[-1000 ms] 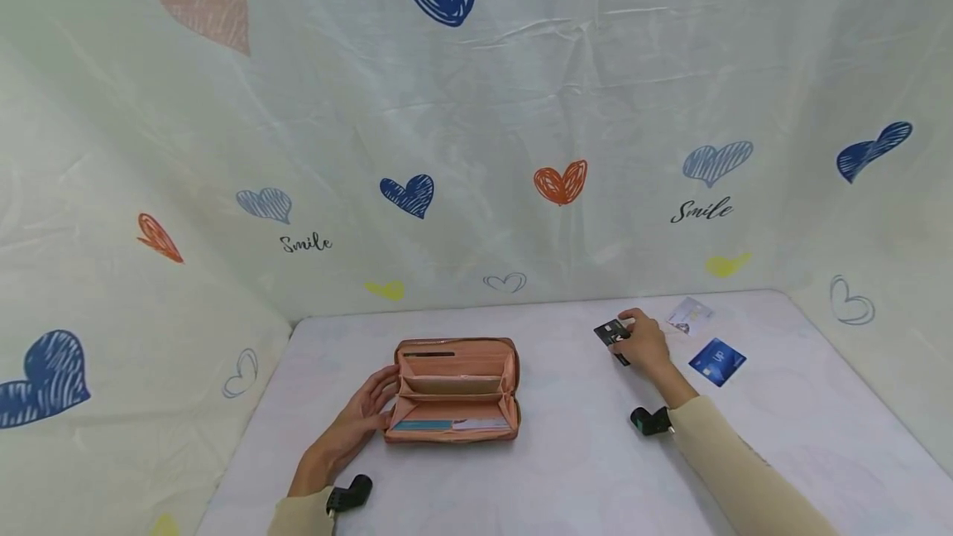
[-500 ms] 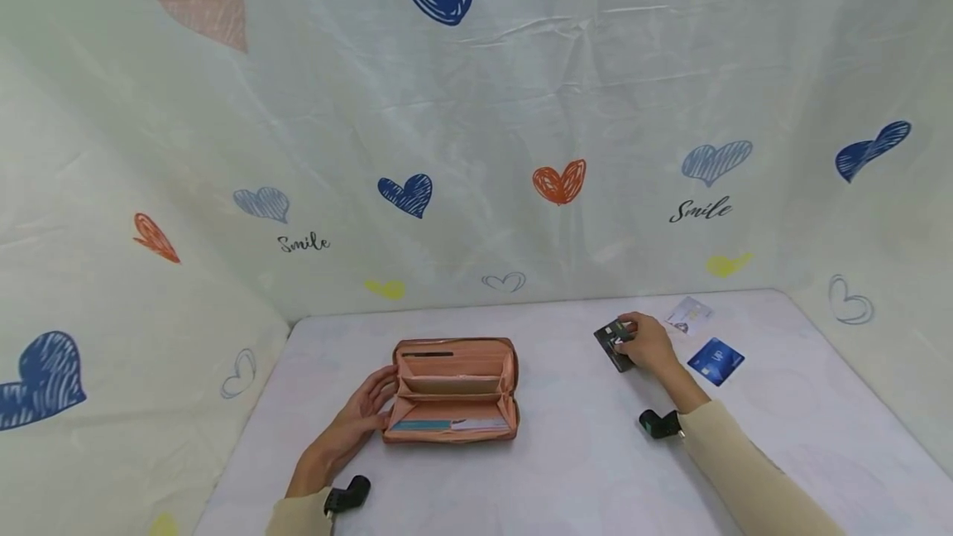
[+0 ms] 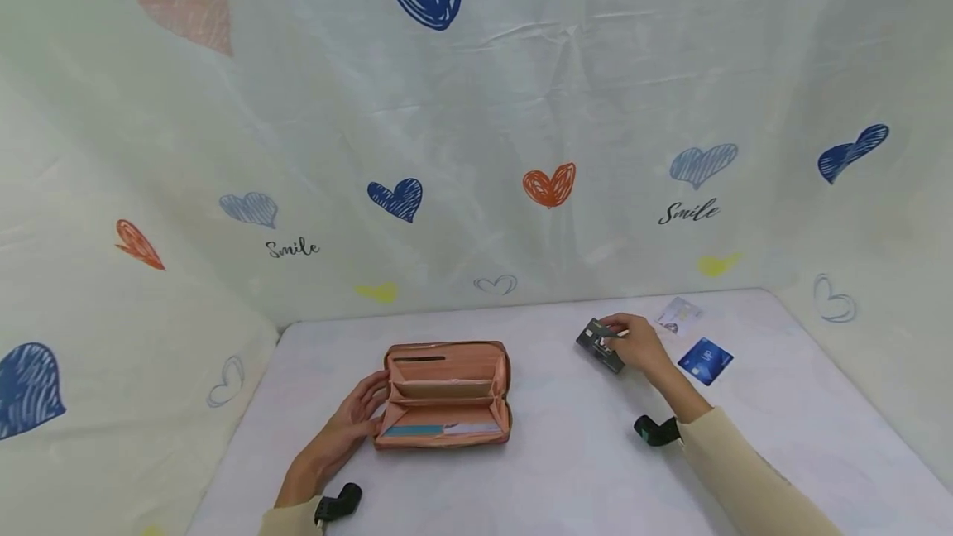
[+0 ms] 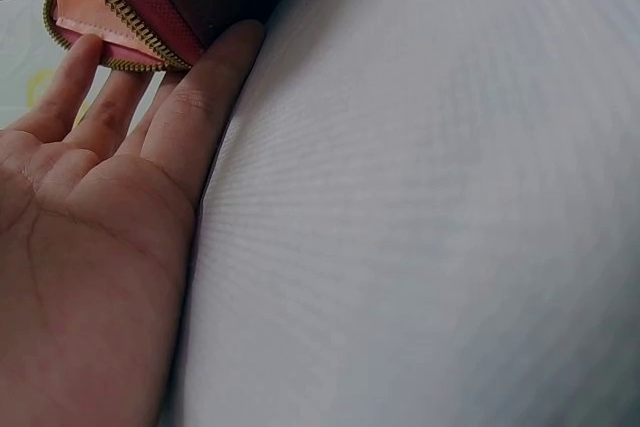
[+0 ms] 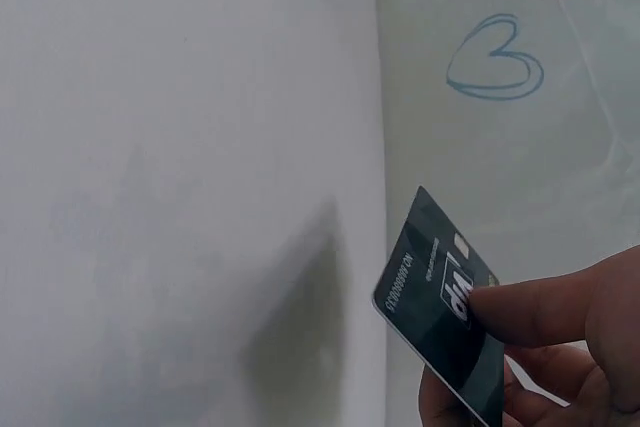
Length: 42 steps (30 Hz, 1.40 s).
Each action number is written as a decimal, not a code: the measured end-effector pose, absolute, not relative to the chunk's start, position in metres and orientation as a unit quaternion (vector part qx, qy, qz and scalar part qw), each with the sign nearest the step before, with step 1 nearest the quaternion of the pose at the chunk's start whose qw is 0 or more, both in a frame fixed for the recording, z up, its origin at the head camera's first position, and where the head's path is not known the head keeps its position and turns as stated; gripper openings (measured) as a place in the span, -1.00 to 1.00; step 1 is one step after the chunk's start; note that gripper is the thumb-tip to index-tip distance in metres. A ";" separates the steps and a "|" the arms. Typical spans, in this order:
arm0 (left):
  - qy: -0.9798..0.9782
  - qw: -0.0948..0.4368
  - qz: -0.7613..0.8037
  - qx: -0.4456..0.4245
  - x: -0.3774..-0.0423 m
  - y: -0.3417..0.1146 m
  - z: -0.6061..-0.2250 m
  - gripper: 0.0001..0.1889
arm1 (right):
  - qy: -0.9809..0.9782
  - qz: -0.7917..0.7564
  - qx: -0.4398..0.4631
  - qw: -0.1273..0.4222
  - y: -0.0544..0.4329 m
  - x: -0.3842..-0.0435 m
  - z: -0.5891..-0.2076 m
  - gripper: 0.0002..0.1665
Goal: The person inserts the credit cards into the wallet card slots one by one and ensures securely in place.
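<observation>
Plainly, black card (image 5: 435,307) in right hand (image 3: 640,346).

"VIP" on the cards, "Smile" twice on the backdrop (image 3: 462,122).
The dark card (image 5: 425,282) carries a boxed mark that appears to read "VIP", and along one edge a line starting "NO." whose digits are too small to give surely; the finer print beside it is illegible. The blue card (image 3: 706,361) also seems to say "VIP". Print on the pale card (image 3: 679,316) is too small to read. Both "Smile" words are in black script.
</observation>
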<state>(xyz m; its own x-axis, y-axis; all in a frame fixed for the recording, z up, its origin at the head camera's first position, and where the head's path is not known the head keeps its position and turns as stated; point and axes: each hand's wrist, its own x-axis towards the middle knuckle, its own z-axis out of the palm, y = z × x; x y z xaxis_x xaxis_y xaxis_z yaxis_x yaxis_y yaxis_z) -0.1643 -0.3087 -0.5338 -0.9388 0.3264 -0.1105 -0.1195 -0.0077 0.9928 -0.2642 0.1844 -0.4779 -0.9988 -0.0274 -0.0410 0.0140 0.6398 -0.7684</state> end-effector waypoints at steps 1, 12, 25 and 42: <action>0.685 0.159 0.707 0.075 -0.163 -0.310 -0.534 -0.05 | 0.903 -0.428 -0.006 0.026 0.182 -0.262 -0.477 -0.55; 0.688 0.157 0.707 0.055 -0.156 -0.313 -0.531 -0.07 | 0.879 -0.470 -0.074 0.022 0.158 -0.249 -0.456 -0.65; 0.692 0.146 0.704 0.059 -0.155 -0.314 -0.527 -0.06 | 0.858 -0.504 -0.099 0.027 0.123 -0.244 -0.426 -0.68; 0.686 0.158 0.705 0.087 -0.165 -0.309 -0.535 -0.06 | 0.828 -0.538 -0.159 -0.001 0.083 -0.246 -0.413 -0.76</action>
<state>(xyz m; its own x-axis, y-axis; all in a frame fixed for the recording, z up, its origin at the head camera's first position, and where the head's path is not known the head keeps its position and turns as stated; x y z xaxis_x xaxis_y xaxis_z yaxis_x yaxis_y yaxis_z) -0.1651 -0.3086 -0.5346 -0.9349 0.3422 -0.0941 -0.1038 -0.0101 0.9945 -0.2462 0.0825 -0.4132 -0.9492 -0.2624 0.1737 -0.2654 0.3710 -0.8899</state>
